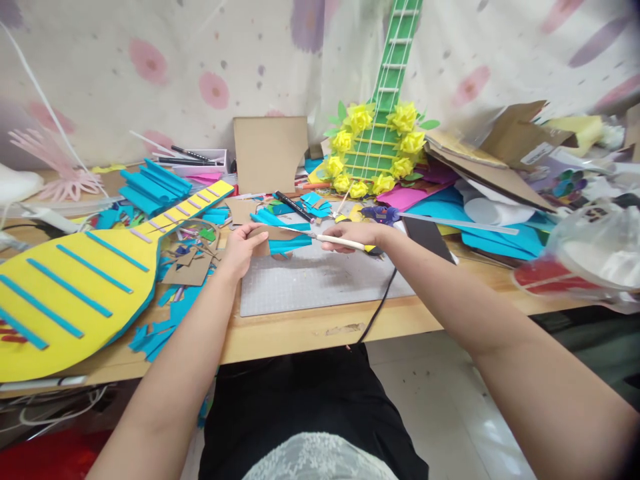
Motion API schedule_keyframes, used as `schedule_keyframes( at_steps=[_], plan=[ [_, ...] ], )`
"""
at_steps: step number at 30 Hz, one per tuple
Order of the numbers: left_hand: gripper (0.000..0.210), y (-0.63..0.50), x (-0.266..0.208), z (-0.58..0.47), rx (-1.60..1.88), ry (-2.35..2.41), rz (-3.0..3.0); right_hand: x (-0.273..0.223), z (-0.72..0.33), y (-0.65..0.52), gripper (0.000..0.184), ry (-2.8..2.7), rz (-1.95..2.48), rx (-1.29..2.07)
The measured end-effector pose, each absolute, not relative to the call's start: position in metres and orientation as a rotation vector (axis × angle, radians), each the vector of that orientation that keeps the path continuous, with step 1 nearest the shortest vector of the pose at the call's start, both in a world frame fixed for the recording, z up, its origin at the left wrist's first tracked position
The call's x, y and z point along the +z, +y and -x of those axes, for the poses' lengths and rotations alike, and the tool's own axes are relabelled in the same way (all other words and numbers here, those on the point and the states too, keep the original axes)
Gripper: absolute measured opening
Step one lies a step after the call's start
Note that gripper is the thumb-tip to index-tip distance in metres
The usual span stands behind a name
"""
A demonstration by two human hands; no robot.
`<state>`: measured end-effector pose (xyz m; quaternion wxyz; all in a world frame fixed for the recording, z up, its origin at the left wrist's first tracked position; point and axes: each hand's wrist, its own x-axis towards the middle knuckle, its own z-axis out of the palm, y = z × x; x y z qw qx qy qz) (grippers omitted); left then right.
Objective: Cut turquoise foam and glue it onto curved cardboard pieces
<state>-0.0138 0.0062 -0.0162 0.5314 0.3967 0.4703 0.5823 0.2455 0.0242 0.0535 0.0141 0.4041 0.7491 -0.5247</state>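
My left hand [241,248] pinches the end of a narrow strip of brown cardboard [286,233] above the grey cutting mat [300,287]. Blue paper [295,248] shows along the strip's edges; whether it is joined to the cardboard, I cannot tell. In my right hand [359,231] is a pair of scissors with white handles [345,243]. Their blades point left and lie along the strip. How far the blades are apart is too fine to make out.
A yellow paper lute shape [75,287] lies at left beside cardboard and blue scraps [187,267]. A green guitar shape with yellow flowers [373,153] leans at the back. A blue glue gun [380,213], stacked papers [495,233] and a bagged red bucket [565,273] stand right.
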Motion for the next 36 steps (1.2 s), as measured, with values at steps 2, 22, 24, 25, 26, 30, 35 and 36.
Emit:
schedule_keyframes(
  at_steps=[2, 22, 24, 25, 26, 30, 35, 36],
  plan=[
    [0.043, 0.007, -0.017, 0.014, 1.386, 1.116, -0.947, 0.055, -0.243, 0.024, 0.044, 2.336, -1.245, -1.660],
    [0.043, 0.006, -0.016, 0.014, 1.411, 1.122, -0.960, 0.049, -0.243, 0.031, 0.045, 2.366, -1.285, -1.619],
    [0.044, 0.007, -0.016, 0.015, 1.415, 1.130, -0.968, 0.049, -0.242, 0.033, 0.045, 2.370, -1.271, -1.611],
    [0.044, 0.007, -0.016, 0.015, 1.414, 1.135, -0.973, 0.048, -0.242, 0.033, 0.045, 2.374, -1.264, -1.607],
    [0.044, 0.007, -0.015, 0.015, 1.413, 1.140, -0.981, 0.048, -0.242, 0.033, 0.045, 2.379, -1.257, -1.601],
    [0.042, 0.006, -0.015, 0.015, 1.393, 1.142, -1.021, 0.049, -0.241, 0.033, 0.045, 2.398, -1.223, -1.606],
    [0.040, 0.003, -0.016, 0.011, 1.360, 1.110, -1.057, 0.047, -0.237, 0.036, 0.046, 2.378, -1.171, -1.640],
    [0.040, 0.003, -0.017, 0.010, 1.360, 1.111, -1.060, 0.047, -0.236, 0.036, 0.047, 2.376, -1.173, -1.636]
  ],
)
